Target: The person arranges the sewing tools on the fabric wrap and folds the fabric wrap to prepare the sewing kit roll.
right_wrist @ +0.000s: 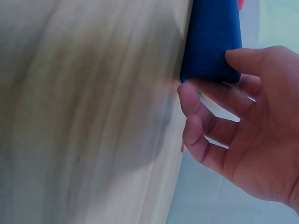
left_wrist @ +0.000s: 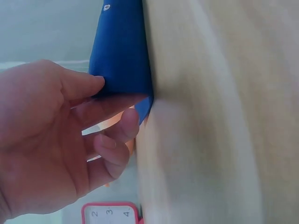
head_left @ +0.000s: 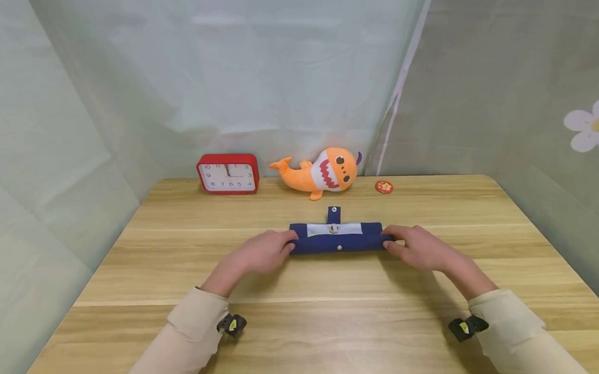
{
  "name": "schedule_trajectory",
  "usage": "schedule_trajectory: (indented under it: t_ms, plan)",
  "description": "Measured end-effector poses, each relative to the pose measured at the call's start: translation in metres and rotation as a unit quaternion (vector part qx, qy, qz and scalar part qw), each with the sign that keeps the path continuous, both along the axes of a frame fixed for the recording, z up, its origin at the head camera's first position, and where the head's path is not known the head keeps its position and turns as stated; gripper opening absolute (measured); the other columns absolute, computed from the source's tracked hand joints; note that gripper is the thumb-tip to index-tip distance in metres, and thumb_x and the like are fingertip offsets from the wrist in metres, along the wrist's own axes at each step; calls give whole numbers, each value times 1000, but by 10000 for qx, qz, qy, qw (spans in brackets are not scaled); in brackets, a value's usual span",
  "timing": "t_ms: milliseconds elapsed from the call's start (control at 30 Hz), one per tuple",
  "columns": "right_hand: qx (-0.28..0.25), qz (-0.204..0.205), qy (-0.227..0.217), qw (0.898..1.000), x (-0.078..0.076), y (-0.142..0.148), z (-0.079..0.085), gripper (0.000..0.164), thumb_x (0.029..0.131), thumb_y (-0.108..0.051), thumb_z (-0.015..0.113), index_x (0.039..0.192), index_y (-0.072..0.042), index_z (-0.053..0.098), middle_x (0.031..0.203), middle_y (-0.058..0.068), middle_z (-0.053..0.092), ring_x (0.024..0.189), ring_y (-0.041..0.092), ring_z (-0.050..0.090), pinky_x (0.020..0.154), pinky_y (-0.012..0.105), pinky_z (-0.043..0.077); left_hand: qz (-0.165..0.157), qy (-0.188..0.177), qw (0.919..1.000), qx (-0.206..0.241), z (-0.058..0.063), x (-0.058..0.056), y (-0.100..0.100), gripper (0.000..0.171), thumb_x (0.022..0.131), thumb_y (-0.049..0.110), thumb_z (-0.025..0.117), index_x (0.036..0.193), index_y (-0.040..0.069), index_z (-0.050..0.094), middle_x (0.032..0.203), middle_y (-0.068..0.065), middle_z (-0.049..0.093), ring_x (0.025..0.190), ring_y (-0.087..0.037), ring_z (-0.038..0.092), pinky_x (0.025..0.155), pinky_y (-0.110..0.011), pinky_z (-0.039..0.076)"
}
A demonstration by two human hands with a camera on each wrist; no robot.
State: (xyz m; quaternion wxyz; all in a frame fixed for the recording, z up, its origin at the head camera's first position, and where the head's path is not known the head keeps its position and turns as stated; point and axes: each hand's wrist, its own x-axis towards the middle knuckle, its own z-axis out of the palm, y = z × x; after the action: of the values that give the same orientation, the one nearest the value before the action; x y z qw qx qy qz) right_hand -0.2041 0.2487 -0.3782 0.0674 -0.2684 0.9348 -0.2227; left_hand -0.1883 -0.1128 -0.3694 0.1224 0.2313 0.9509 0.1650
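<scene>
A navy-blue folded cloth [head_left: 357, 244] with metal snaps lies crosswise on the table, its near edge raised in a fold. Behind that fold a white panel [head_left: 320, 230] shows, and a narrow snap tab [head_left: 333, 215] sticks out at the far side. My left hand [head_left: 265, 252] pinches the cloth's left end, while my right hand [head_left: 418, 247] pinches the right end. In the left wrist view the thumb presses the outside of the blue fold [left_wrist: 122, 51], with fingers inside it. The right wrist view has the other end [right_wrist: 212, 39] held between thumb and fingers.
Along the back of the wooden table [head_left: 294, 324] stand a red-framed clock [head_left: 229, 174] and an orange shark plush [head_left: 325, 171]. To their right lies a small round red piece [head_left: 384, 186]. Pale curtains [head_left: 264, 70] hang behind the table.
</scene>
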Motion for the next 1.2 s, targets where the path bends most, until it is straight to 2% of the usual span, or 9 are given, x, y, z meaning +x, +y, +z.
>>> schedule_trajectory:
  t_ms: [100,200,300,467,700,800,867,967,1200]
  plan:
    - [-166,-93,-226,9996,-6,-1,2,30,109,-21,56,131,-3,65,103,14,76,89,27,72,81,46,56,-99,-28,9996,261,1,-8,-3,26,111,14,48,128,3,64,109,-11,72,98,-24,67,97,-48,55]
    - [-378,-186,-454,9981,-13,-4,3,27,110,-20,54,128,-3,64,80,6,69,63,15,61,67,35,48,-132,-92,9982,573,0,-17,-5,26,111,14,46,122,1,66,103,-11,70,96,-25,64,95,-48,54]
    - [-479,-352,-569,9966,-22,-7,2,27,110,-19,53,127,-2,64,68,4,64,54,13,58,64,33,46,68,-214,9965,804,-1,-26,-6,29,111,15,45,119,0,68,103,-11,69,97,-25,62,96,-47,52]
    - [-460,-698,-675,9942,-36,-15,-1,33,108,-19,55,130,4,64,71,4,67,56,15,63,68,32,48,753,-556,9904,1020,-3,-37,0,34,109,18,44,123,0,70,107,-11,70,99,-24,61,96,-44,51]
    - [-722,-1077,-1093,9855,-50,-19,-8,40,106,-16,57,135,12,59,86,13,71,54,13,62,55,30,50,1323,-544,9823,1210,-2,-45,13,35,106,22,41,93,6,69,81,-4,55,81,-21,55,75,-32,43]
    - [-857,-1124,-1227,9823,-50,-19,-10,38,106,-15,57,133,11,60,79,9,68,54,13,60,54,29,49,1358,-556,9808,1282,-5,-47,14,32,105,23,45,104,7,72,94,-7,66,90,-23,60,83,-35,49]
    - [-940,-1131,-1285,9807,-48,-19,-10,35,106,-15,57,131,9,61,74,6,64,55,14,59,53,30,49,1273,-656,9802,1368,-7,-47,13,35,103,24,51,124,6,71,117,-12,71,106,-27,62,98,-42,50]
    - [-1041,-1096,-1311,9798,-46,-18,-9,32,106,-14,57,129,8,62,74,6,64,57,15,59,54,30,48,1034,-913,9787,1522,-10,-46,10,50,100,28,61,146,10,61,145,-15,63,127,-31,57,116,-52,43]
    - [-1191,-944,-1374,9788,-46,-16,-9,26,105,-15,60,121,4,64,78,6,65,60,15,60,56,28,47,754,-1244,9786,1453,-14,-45,11,62,97,35,74,151,10,57,143,-14,63,131,-33,55,118,-54,41]
